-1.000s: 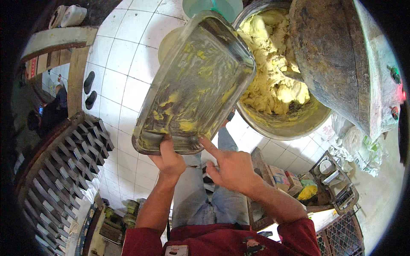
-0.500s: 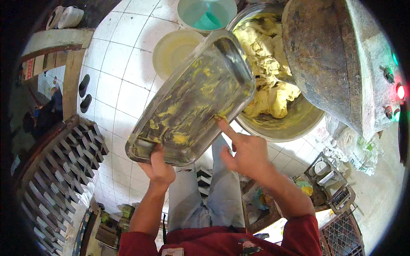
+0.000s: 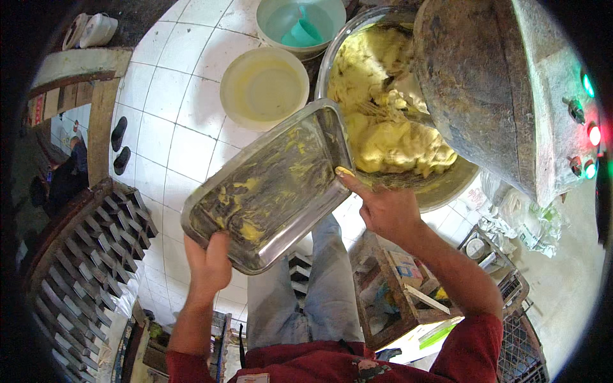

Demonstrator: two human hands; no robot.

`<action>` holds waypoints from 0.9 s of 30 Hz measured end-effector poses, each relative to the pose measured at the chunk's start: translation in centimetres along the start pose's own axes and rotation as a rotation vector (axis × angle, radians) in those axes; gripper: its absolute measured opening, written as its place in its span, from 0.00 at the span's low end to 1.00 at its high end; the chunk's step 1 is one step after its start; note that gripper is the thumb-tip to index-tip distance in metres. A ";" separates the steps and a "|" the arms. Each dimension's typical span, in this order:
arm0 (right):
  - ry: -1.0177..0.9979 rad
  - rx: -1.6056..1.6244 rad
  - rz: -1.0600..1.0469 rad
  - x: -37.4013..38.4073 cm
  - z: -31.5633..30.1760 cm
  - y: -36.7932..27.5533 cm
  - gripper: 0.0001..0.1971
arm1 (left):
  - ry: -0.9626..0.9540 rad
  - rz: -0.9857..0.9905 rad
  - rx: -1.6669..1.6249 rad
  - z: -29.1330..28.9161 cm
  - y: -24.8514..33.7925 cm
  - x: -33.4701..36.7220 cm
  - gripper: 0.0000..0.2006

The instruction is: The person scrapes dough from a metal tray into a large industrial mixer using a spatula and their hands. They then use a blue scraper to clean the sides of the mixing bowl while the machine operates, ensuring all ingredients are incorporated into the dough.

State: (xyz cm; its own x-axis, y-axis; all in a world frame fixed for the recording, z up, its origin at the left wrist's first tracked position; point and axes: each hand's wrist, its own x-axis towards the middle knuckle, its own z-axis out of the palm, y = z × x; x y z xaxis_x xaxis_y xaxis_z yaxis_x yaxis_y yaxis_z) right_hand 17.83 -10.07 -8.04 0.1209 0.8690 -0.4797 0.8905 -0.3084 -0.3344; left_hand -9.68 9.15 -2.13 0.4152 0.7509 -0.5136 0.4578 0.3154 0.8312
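Note:
A rectangular metal tray (image 3: 281,185), its inside streaked with a yellow, buttery-looking smear, is tilted in front of me. My left hand (image 3: 211,262) grips its near-left end, thumb over the rim and the other fingers hidden beneath. At the tray's right rim, my right hand (image 3: 386,214) has its index finger stretched out, with a yellow dab at the tip. Its remaining fingers are partly hidden. Beyond the tray, a large round metal mixing bowl (image 3: 324,80) holds a mass of yellow dough (image 3: 399,143).
A worn grey mixer head (image 3: 476,83) overhangs the bowl, with lit buttons on its right. A pale basin (image 3: 265,89) and a water bucket (image 3: 271,38) with a turquoise scoop (image 3: 304,32) stand at the back. Stacked metal pans (image 3: 89,262) lie left; a wooden shelf (image 3: 389,281) stands right.
The tray has come nearer and slightly left, uncovering more of the basin. My right index finger has moved from inside the tray to its rim. The dough's shape in the bowl has changed.

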 end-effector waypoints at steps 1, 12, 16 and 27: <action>-0.103 -0.041 0.012 0.3 -0.7 -0.2 0.38 | -0.023 -0.007 0.003 -0.4 0.2 0.0 0.18; -0.056 -0.127 -0.055 3.2 -2.4 -0.1 0.36 | -0.184 -0.107 0.206 -2.4 0.5 -0.4 0.22; 0.059 0.002 -0.024 3.9 -3.8 -0.9 0.37 | -0.121 -0.031 0.411 -4.3 -2.6 -0.4 0.21; 0.008 0.756 -0.006 -3.7 -1.2 -5.8 0.41 | 0.155 -0.172 0.073 -7.5 -4.7 0.3 0.19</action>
State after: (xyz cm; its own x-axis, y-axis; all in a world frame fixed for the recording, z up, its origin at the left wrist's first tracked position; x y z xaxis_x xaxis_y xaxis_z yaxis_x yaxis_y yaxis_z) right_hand 12.73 -11.09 -3.37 0.1228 0.8732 -0.4717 0.3476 -0.4830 -0.8036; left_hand -17.58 12.22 -4.58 0.2032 0.7714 -0.6030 0.5696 0.4078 0.7136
